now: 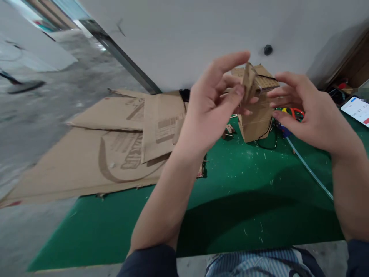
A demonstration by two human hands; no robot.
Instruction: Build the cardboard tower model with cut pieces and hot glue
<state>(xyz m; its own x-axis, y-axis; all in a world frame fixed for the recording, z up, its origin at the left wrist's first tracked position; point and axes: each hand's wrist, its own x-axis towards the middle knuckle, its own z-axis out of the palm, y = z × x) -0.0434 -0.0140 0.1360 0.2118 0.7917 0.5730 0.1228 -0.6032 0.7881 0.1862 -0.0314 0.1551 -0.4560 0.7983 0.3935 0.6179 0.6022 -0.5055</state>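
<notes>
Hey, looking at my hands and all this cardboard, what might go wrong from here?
The small cardboard piece is only pinched in the fingers of your left hand, so it might slip. The dark cord loops loosely beside the cardboard box, near your right hand, and could snag. The large flat sheet overhangs the green table, so a bump from your left forearm may shift it.

Muted light; floor (23, 123) blurred (shadow (230, 215) across tabletop (115, 227)).
</notes>
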